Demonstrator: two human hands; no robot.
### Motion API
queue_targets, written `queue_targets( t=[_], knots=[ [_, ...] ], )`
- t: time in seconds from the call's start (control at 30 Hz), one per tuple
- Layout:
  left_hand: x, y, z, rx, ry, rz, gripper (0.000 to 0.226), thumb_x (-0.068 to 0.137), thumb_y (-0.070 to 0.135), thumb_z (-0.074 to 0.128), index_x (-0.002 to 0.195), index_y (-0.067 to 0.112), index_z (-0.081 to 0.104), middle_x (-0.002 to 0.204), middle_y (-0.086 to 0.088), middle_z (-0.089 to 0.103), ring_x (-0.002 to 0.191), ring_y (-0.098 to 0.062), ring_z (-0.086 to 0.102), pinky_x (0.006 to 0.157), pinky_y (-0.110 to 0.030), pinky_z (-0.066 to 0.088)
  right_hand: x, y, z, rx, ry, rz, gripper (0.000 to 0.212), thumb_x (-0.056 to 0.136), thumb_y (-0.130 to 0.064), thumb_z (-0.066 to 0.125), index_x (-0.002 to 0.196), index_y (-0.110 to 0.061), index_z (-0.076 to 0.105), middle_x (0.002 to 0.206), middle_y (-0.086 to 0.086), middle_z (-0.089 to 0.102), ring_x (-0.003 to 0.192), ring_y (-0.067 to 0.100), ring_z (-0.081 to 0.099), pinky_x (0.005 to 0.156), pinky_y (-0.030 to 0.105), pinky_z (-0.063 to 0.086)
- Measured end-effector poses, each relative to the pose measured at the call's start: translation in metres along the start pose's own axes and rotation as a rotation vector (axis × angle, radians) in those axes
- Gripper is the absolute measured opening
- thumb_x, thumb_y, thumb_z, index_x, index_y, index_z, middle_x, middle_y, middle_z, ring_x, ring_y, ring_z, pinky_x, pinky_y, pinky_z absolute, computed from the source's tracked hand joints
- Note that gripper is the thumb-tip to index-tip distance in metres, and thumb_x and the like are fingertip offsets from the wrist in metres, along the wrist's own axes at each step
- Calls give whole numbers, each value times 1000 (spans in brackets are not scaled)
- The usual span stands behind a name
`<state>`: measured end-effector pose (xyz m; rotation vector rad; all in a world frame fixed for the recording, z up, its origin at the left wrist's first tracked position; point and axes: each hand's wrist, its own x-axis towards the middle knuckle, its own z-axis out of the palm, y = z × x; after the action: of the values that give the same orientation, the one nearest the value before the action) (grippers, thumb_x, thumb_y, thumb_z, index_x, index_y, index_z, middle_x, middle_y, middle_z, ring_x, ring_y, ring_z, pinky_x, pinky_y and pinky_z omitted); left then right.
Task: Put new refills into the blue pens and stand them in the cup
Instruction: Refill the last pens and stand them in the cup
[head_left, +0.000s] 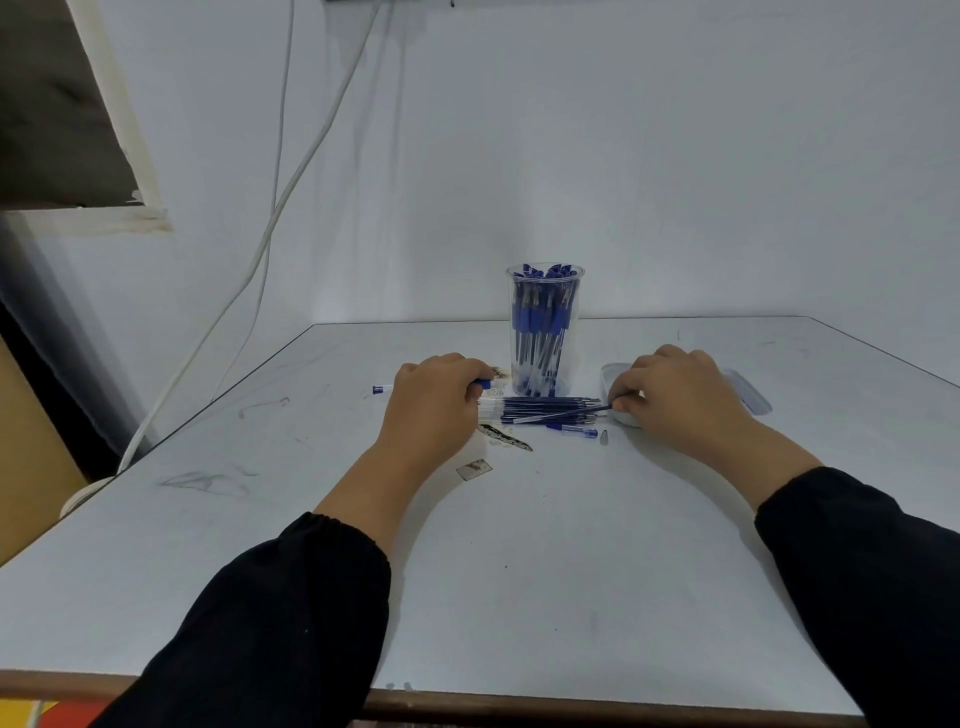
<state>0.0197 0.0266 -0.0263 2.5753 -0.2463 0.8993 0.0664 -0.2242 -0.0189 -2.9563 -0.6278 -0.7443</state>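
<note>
On the pale surface (519, 545) a clear cup (545, 332) stands full of blue pens. Left hand (434, 405) has its fingers curled round a pen barrel (382, 389). Right hand (675, 400) pinches one refill (566, 414) from the pile of refills (545, 402), seemingly by its tip.

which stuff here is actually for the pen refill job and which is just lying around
For the job:
- clear cup of blue pens
- refill bundle
- pen barrel in left hand
- single refill pinched by right hand
- pen part, tip cone

Lying about:
- clear plastic box
- white cable
- table stain
</note>
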Motion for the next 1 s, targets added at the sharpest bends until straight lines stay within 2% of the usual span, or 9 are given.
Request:
queue_targets(
  t=[0.4, 0.8, 1.0],
  knots=[
    [0, 3, -1, 11, -45, -11, 27, 93, 9, 48, 109, 18, 67, 107, 5, 66, 99, -17, 57, 92, -33, 32, -2, -7, 1, -24, 8, -59, 23, 96, -31, 49, 104, -34, 70, 106, -13, 63, 107, 13, 46, 83, 30, 25],
    [0, 5, -1, 18, -63, -12, 27, 94, 11, 48, 111, 19, 66, 108, 5, 66, 100, -17, 56, 91, -32, 30, 6, -25, 6, -75, -95, -109, 24, 96, -34, 50, 111, -37, 68, 105, -9, 64, 110, 15, 47, 82, 31, 27],
    [0, 5, -1, 25, -77, -17, 27, 95, 11, 47, 112, 19, 66, 110, 5, 65, 102, -17, 55, 92, -33, 30, 6, -23, 8, 10, -92, -90, 24, 97, -30, 49, 107, -35, 69, 100, -9, 67, 107, 14, 46, 81, 31, 27]
  ],
)
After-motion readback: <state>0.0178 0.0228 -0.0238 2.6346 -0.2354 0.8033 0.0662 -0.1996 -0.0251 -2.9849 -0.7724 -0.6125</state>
